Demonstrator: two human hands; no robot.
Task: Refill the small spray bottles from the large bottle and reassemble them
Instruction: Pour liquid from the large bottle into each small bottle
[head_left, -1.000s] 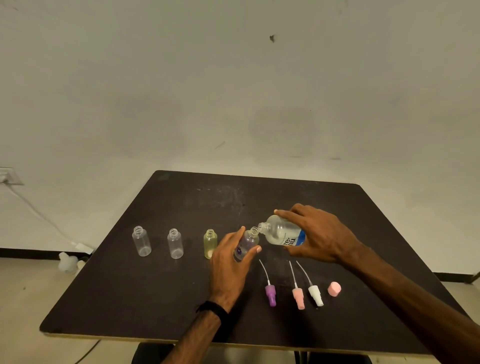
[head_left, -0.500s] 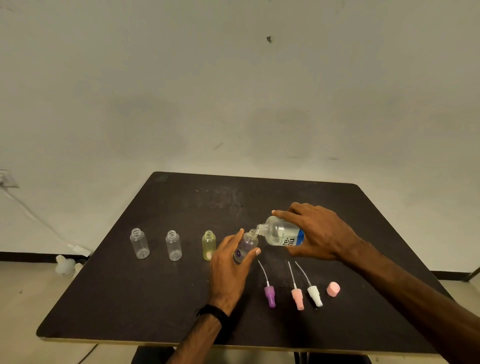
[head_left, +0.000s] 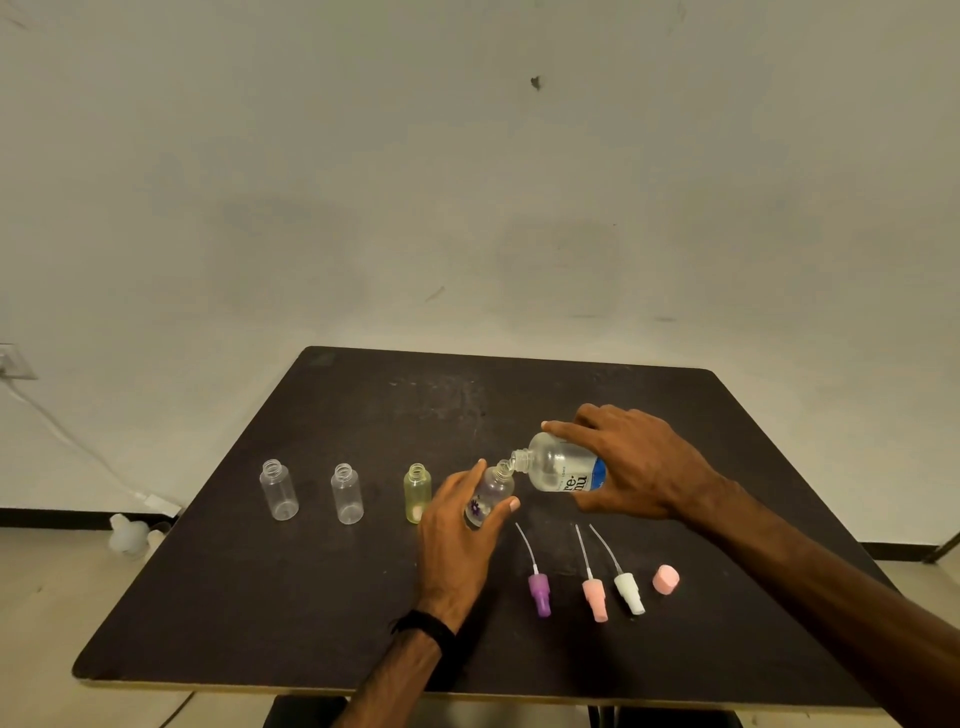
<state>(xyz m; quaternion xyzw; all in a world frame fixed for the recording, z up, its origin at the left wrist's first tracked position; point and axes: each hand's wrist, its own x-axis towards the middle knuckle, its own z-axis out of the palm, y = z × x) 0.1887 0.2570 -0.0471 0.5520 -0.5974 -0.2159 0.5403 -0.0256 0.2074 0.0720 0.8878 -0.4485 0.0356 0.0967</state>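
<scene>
A large clear bottle (head_left: 558, 469) with a white-and-blue label is held tipped on its side, uncapped, its neck pointing left and touching the mouth of a small clear bottle (head_left: 491, 491). That small bottle, marked with a purple flower, is held tilted to the right on the dark table. To its left three more small open bottles are stood upright in a row: a yellowish one (head_left: 417, 492) and two clear ones (head_left: 346, 493) (head_left: 278, 489). Nearer the table's front edge three spray heads are laid with their tubes pointing away: purple (head_left: 539, 594), pink (head_left: 595, 599) and white (head_left: 629, 593). A pink cap (head_left: 665, 579) is set just right of them.
</scene>
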